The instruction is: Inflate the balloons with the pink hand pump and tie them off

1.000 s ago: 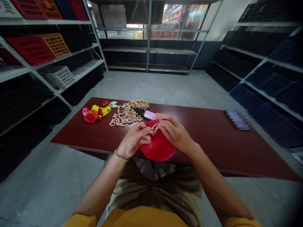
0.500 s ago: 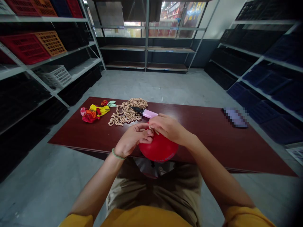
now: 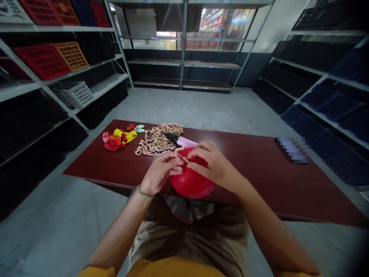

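An inflated red balloon (image 3: pixel 192 182) with "hello kitty" lettering rests at the table's front edge, below both hands. My left hand (image 3: pixel 163 169) is closed in a pinch at the top of the balloon, on a short piece of beige cord (image 3: pixel 179 151). The balloon's neck is hidden by the fingers. My right hand (image 3: pixel 211 163) is over the balloon's right side, thumb and fingers apart, with the tips close to one end of the cord. Behind the balloon lies a pink hand pump (image 3: pixel 186 142) with a black nozzle, beside a heap of beige twisted cord (image 3: pixel 158 138).
Several deflated balloons (image 3: pixel 119 138), red, yellow and pale green, lie on the left of the dark red table (image 3: pixel 248 169). A blurred-out flat object (image 3: pixel 292 150) lies at its right. Shelves with red, orange and white crates (image 3: pixel 77 94) stand around.
My right hand has drawn back and spread its fingers, baring the cord at the balloon's top. The left hand keeps its pinch. The balloon has turned slightly, and the view has shifted a little.
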The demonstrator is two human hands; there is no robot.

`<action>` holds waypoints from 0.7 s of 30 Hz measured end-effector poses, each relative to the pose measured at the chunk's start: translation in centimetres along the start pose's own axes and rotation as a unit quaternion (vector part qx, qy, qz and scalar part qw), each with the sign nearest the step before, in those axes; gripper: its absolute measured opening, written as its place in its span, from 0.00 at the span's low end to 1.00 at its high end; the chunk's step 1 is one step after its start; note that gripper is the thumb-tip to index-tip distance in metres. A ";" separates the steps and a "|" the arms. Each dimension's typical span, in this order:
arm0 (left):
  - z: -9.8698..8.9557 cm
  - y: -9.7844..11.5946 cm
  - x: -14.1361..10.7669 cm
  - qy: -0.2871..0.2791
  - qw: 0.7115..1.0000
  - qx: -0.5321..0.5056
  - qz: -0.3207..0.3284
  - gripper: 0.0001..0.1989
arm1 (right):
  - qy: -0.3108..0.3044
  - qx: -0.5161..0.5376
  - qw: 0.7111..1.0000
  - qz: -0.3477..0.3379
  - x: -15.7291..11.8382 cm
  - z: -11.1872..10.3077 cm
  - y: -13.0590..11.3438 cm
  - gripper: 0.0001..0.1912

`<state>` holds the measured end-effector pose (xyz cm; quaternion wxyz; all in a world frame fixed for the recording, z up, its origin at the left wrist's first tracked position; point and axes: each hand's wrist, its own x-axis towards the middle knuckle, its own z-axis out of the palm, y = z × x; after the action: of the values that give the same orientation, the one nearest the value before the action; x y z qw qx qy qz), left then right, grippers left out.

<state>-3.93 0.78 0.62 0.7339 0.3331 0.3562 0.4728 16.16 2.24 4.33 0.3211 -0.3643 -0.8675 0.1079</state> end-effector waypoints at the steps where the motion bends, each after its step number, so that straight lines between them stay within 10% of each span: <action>1: -0.1 0.0 0.0 -0.004 1.000 -0.004 0.000 0.12 | -0.005 -0.004 1.000 0.001 -0.3 0.2 0.0 0.03; 9: -0.5 -0.3 0.1 -0.009 1.000 -0.028 -0.007 0.13 | 0.098 0.021 0.995 -0.019 -1.0 1.1 -1.2 0.05; 15: -0.3 -0.3 0.0 -0.010 0.999 -0.034 -0.007 0.14 | 0.066 -0.001 0.988 -0.139 -2.0 1.8 -1.4 0.07; 21: -0.2 -0.2 -0.3 -0.016 1.000 -0.009 0.015 0.11 | 0.029 0.047 0.993 -0.101 -1.7 0.6 -1.1 0.05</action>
<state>-4.11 0.48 0.36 0.7352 0.3399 0.3348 0.4815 16.08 0.28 3.47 0.3719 -0.2623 -0.8842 0.1051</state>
